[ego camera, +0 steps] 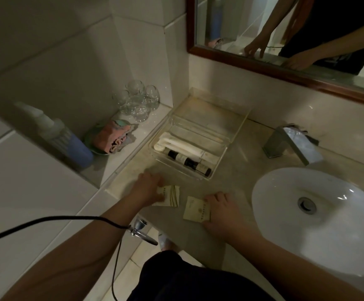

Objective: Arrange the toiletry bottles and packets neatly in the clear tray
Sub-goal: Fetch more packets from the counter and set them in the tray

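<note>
The clear tray (237, 127) stands on the stone counter against the left ledge. Inside its near end lie white tubes (183, 146) and two dark-capped bottles (189, 162), side by side. In front of the tray, two cream packets lie flat on the counter. My left hand (148, 187) grips the left edge of the striped packet (171, 195). My right hand (220, 211) rests on the right side of the plain packet (195, 208), fingers curled over its edge.
A white basin (319, 220) fills the right of the counter, with a chrome tap (293, 142) behind it. The ledge at left holds upturned glasses (138, 103), a folded cloth on a dish (113, 135) and a blue bottle (68, 142). A mirror (285, 29) hangs above.
</note>
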Tool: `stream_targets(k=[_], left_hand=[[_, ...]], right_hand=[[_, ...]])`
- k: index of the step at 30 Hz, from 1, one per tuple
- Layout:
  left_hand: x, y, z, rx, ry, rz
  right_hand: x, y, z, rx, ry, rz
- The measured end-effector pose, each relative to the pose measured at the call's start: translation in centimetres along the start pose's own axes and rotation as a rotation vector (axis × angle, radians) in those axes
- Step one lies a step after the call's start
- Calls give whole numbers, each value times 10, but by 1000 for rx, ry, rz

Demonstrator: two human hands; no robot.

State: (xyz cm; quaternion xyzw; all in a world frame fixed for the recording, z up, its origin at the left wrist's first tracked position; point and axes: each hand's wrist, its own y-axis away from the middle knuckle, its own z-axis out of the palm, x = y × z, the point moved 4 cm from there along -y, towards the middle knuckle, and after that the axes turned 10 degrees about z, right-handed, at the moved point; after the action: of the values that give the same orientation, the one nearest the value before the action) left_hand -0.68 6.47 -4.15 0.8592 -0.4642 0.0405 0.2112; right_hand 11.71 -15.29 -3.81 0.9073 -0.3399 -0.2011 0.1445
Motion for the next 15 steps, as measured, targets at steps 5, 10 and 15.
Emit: stream_targets(k=[5, 10, 15], left_hand=[[-2, 0, -4, 20, 17, 35], [-7, -2, -1, -26, -36, 83], [1, -5, -19, 29, 167, 194]], right_hand=[[-2, -9, -7, -18, 43, 26], [-13, -11, -30, 29, -12, -56], [-19, -30, -64, 177, -330, 28]])
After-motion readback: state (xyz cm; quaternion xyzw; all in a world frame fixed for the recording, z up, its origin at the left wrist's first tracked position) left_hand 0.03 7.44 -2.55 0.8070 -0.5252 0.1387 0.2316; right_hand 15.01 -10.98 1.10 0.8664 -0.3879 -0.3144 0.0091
